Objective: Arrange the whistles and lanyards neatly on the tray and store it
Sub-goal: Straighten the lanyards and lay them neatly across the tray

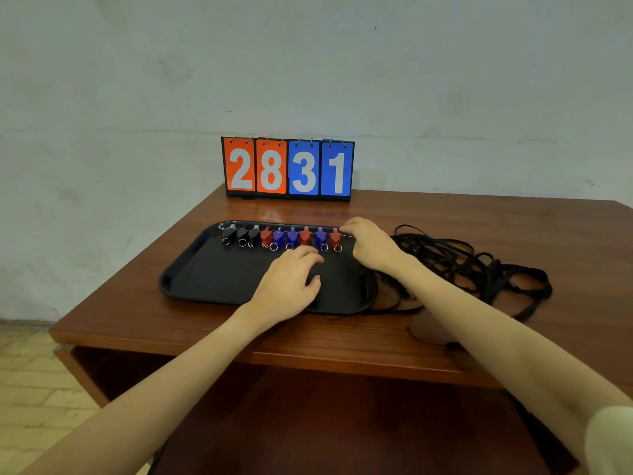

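A black tray (212, 279) lies on the wooden table. Along its far edge stands a row of several whistles: black ones (241, 234) at the left, then red (265, 235) and blue (292, 235) ones alternating. My left hand (291, 282) hovers palm down over the tray's middle, fingers apart, tips just short of the row. My right hand (371, 243) rests at the tray's far right corner, its fingertips touching the last red whistle (335, 238). A tangled heap of black lanyards (479, 265) lies on the table right of the tray.
A flip scoreboard (287, 169) reading 28 and 31 stands at the table's back edge against a pale wall. The table's front edge (239, 351) drops to a lower shelf. Tiled floor shows at the left.
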